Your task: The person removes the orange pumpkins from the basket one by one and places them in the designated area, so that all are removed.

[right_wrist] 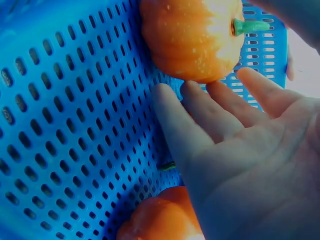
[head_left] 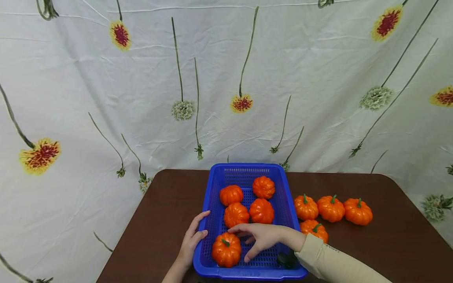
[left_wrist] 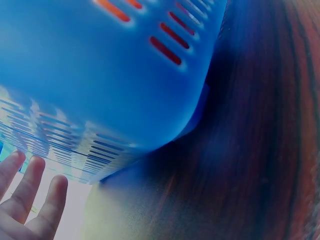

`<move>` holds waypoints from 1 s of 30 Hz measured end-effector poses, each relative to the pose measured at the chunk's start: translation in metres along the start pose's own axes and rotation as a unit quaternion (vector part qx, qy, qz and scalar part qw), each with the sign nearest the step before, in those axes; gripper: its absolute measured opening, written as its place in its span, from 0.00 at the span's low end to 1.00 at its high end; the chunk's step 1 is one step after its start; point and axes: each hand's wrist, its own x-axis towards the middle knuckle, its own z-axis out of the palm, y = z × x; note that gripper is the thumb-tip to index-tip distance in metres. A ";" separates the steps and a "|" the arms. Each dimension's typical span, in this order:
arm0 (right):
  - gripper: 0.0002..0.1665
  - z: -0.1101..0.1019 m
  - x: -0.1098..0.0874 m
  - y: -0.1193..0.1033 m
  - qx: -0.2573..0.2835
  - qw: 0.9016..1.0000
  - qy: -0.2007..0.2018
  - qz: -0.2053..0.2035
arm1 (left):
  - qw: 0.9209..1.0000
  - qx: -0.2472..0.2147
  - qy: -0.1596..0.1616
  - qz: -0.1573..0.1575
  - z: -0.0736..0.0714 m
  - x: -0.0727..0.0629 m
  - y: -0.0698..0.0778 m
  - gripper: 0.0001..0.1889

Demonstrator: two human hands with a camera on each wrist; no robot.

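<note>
A blue plastic basket (head_left: 199, 257) with slotted walls holds several small orange pumpkins, among them one with a green stem (head_left: 226, 251) in the near left corner. Beside that pumpkin, inside the basket, my right hand (head_left: 263, 237) reaches in with fingers spread. In the right wrist view the fingertips lie right at the side of the pumpkin (right_wrist: 195, 42), and the hand grips nothing. My left hand (head_left: 189, 243) rests along the basket's left rim. Its fingers (left_wrist: 50, 200) extend straight beside the slotted wall in the left wrist view.
Right of the basket, several more pumpkins (head_left: 332, 208) with green stems sit on the dark brown table (head_left: 170, 200). A white cloth (head_left: 219, 133) printed with flowers hangs behind the table. A small black device (head_left: 286, 260) is on my right wrist.
</note>
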 end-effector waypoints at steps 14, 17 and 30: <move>0.40 0.002 -0.002 -0.004 0.020 0.999 0.027 0.012 | 1.000 -0.016 -0.015 0.006 0.000 0.000 0.001 0.26; 0.40 0.002 -0.002 -0.004 0.018 0.999 0.030 0.014 | 1.000 -0.020 -0.018 0.012 0.000 0.000 0.001 0.26; 0.34 0.000 -0.001 -0.005 0.019 0.999 0.033 -0.011 | 1.000 -0.017 -0.018 0.016 0.000 0.000 0.001 0.26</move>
